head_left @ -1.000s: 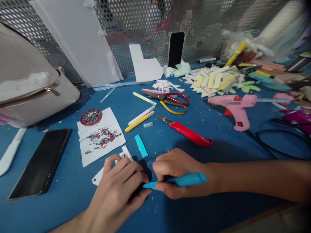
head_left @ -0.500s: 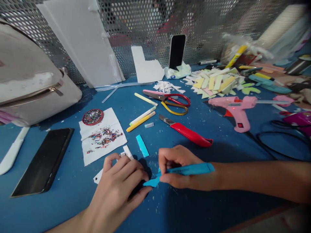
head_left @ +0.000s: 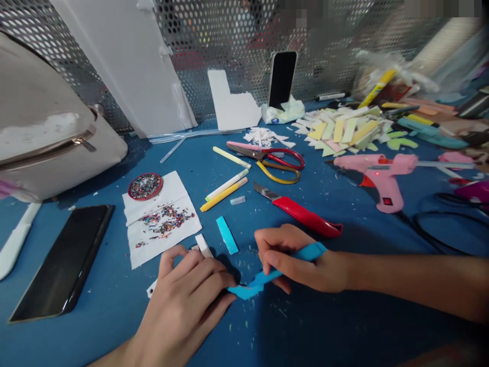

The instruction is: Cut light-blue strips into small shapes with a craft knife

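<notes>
At nine o'clock, a red dish (head_left: 144, 199) holds fine multicoloured bits (head_left: 145, 185); it rests on the far edge of a creased white paper (head_left: 173, 184), with further bits scattered loose on the sheet. At two o'clock, a clear plastic bag (head_left: 405, 63) stands; I cannot identify its contents.

At seven o'clock, I have the left hand (head_left: 178, 306) palm-down, fingers bent, with thumb and index finger pressed together on one end of a blue strip (head_left: 247, 292). The strip lies at six o'clock, over the tabletop (head_left: 267, 331).

At five o'clock, I have the right hand (head_left: 301, 271) clamped around a long blue piece (head_left: 270, 275), which runs diagonally through the grip. Its near end touches or overlaps the strip; I cannot tell whether the two are joined. At four o'clock, beyond the right hand, lies a red-handled knife (head_left: 307, 214).
</notes>
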A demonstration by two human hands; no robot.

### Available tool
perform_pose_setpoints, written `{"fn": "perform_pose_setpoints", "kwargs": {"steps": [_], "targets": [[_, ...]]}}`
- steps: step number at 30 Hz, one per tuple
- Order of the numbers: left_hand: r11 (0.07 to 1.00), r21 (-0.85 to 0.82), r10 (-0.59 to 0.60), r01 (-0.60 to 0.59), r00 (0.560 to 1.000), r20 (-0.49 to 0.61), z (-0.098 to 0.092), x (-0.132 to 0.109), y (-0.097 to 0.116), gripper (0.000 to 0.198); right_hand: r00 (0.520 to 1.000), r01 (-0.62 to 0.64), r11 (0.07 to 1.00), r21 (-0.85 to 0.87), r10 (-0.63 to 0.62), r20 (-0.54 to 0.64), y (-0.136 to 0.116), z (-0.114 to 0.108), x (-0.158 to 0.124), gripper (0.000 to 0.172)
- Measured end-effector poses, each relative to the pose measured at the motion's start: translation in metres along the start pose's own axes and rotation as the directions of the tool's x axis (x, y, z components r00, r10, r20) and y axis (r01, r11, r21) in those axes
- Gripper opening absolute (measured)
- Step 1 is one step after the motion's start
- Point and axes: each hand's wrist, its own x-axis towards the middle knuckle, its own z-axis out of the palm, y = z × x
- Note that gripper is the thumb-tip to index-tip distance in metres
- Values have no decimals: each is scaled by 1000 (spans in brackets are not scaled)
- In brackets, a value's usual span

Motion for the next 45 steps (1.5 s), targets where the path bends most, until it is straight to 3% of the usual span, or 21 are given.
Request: {"fn": "perform_pose_setpoints", "kwargs": {"steps": [4, 13, 31, 45], "targets": [[1000, -23, 8, -8, 1000, -26, 2, 0, -3, 4, 1000, 6, 992, -122, -3, 26, -1, -3, 2, 31], [1000, 6, -2, 2, 1000, 14, 0, 1, -6, 5, 996, 38, 980, -193, -22, 83, 5, -5, 1, 33], [1000, 7, 7, -7, 1000, 11, 2, 0, -8, 5, 995, 8, 996, -87, 0, 98, 1, -5, 4, 37], [1000, -22, 12, -12, 1000, -2, 2, 1, -4, 7, 999, -11, 999, -52, 13, 43, 1, -3, 4, 41]]}}
